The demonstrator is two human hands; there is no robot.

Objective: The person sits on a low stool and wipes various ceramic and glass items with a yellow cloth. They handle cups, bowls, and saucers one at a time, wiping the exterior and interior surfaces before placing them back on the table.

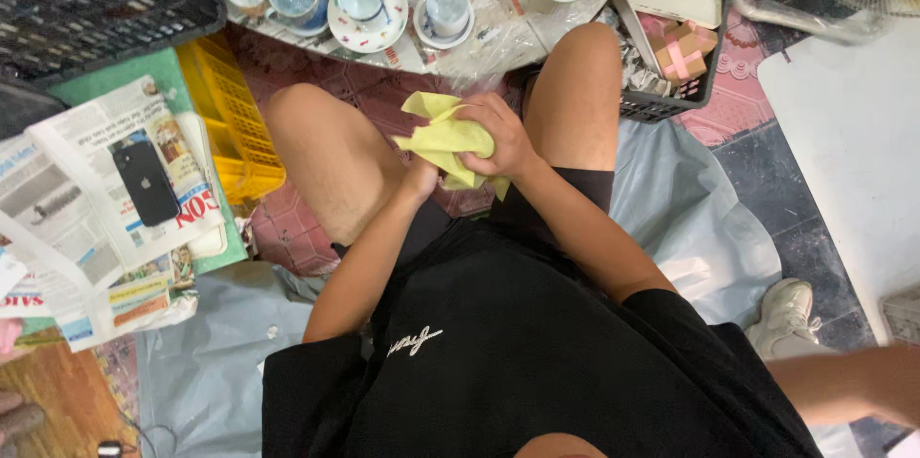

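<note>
Hands meet between the person's bare knees. The right hand is wrapped tight around a yellow cloth, bunched up in its fingers. The left hand is tucked just under the cloth, touching it, but it is mostly hidden, so I cannot tell if it grips anything. Past the knees, on the floor, cups sit on saucers on a sheet of clear plastic. A yellow crate stands by the left knee. Beside it a black phone lies on newspapers. A small pink box sits in a dark basket by the right knee.
</note>
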